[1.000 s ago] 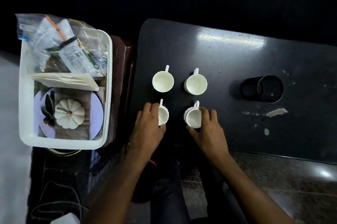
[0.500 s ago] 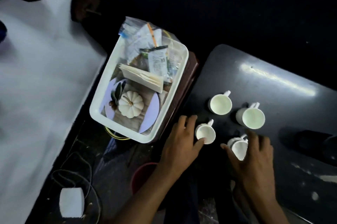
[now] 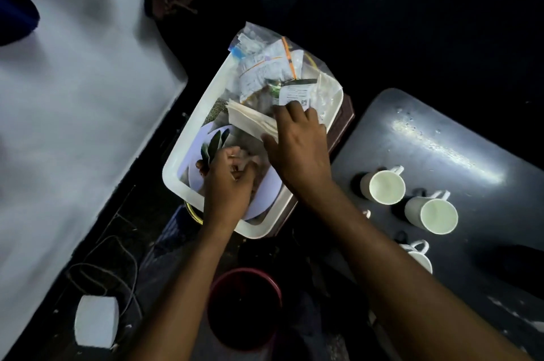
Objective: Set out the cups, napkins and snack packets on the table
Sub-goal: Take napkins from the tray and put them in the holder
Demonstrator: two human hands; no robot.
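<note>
Both hands are inside the white plastic tub (image 3: 188,168) that sits on a brown stand beside the dark desk (image 3: 441,137). Left hand (image 3: 226,184) is low in the tub, fingers curled around a pale object over the round white plate (image 3: 195,143); the object is mostly hidden by the fingers, so what it holds cannot be told. Right hand (image 3: 297,146) lies palm down with fingers spread over the stack of folded cream napkins (image 3: 250,119), its fingertips touching the near edge of a snack packet (image 3: 295,94); whether it grips the napkins cannot be told. That packet carries a white label with small print and a square code, but the writing is too small and blurred to read. Beyond the right hand's fingertips, a clear plastic bag (image 3: 265,66) holds further packets with printed labels, likewise unreadable. Dark green leaves (image 3: 213,143) lie on the plate just beyond the left hand. To the right of the right forearm, white cups stand upright on the desk: one (image 3: 382,185) nearest the tub, a second (image 3: 435,215) beside it, and a third (image 3: 418,254) partly hidden by the forearm. Below the left forearm, a dark red bucket (image 3: 244,307) stands on the floor, with a white block (image 3: 95,321) further left.
</note>
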